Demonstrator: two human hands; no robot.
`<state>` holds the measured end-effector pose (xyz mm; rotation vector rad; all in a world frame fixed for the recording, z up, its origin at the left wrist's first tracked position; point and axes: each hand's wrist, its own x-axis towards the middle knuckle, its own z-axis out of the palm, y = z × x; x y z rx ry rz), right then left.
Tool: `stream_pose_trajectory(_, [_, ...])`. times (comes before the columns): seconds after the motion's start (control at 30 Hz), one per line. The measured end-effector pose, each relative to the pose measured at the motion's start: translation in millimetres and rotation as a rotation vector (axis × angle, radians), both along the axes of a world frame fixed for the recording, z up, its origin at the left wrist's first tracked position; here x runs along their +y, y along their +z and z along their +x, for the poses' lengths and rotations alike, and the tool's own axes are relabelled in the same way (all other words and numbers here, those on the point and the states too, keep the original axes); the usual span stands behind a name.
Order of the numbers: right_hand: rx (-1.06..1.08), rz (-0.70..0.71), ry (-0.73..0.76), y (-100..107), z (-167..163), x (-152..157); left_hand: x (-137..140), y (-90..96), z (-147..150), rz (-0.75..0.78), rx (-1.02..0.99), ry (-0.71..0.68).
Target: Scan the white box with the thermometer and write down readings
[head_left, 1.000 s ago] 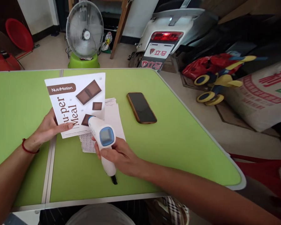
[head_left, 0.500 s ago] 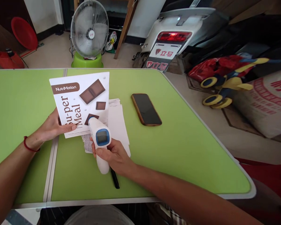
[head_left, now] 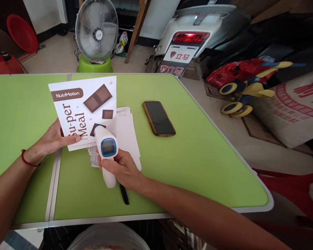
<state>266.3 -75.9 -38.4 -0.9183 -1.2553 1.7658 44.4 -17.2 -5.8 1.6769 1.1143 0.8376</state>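
Our right hand [head_left: 121,168] is wrapped around the grip of a white pistol-shaped infrared thermometer with a blue-framed screen [head_left: 106,152]. Fingers are closed tight on the handle, thumb on the near side just below the screen. The nozzle end points away from us and sits right at the lower edge of a white glossy pouch printed w/ brown chocolate squares and the words "NutriMotion Super Meal" [head_left: 85,111]; can't tell whether nozzle and pouch actually touch.

Our left hand [head_left: 53,139], red string bracelet [head_left: 28,161] on the wrist, pinches that pouch at its lower left corner, thumb on the front, other fingers behind, so the pouch stands tilted up off the lime-green folding table with a grey metal rim [head_left: 198,156].

Under the pouch and thermometer lies a small stack of white paper sheets w/ fine print [head_left: 129,133], flat on the table. A black pen [head_left: 124,194] lies just below our right hand, partly covered by it. A dark smartphone in a brown case [head_left: 158,118] lies face up to the right of the papers, apart from them.

Beyond the table: a metal floor fan on a green base [head_left: 96,31], the rear of a white scooter w/ red tail light [head_left: 187,38], and a red-yellow-blue toy [head_left: 245,86] on the floor at right.
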Motion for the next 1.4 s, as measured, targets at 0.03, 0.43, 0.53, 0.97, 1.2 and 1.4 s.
stream_pose_trajectory(0.03, [-0.002,0.001,0.001,0.1,0.1,0.2,0.0,0.5,0.5,0.002,-0.002,0.002])
stream_pose_trajectory(0.43, [-0.018,0.008,-0.002,0.3,0.2,-0.1,0.0,0.0,0.4,0.002,-0.006,-0.001])
stream_pose_trajectory(0.53, [-0.021,0.032,0.015,0.9,1.1,0.3,0.4,-0.1,0.3,0.005,0.0,0.005])
stream_pose_trajectory(0.97, [-0.033,0.033,0.023,-0.5,2.0,0.1,0.1,-2.3,-3.4,0.005,0.025,-0.015])
stream_pose_trajectory(1.2, [-0.026,0.035,0.032,-0.3,2.2,0.2,0.5,-1.9,-2.8,0.004,0.025,-0.012])
stream_pose_trajectory(1.4, [-0.014,0.019,0.042,-0.6,1.3,0.4,0.3,0.6,-0.9,0.007,0.027,-0.019])
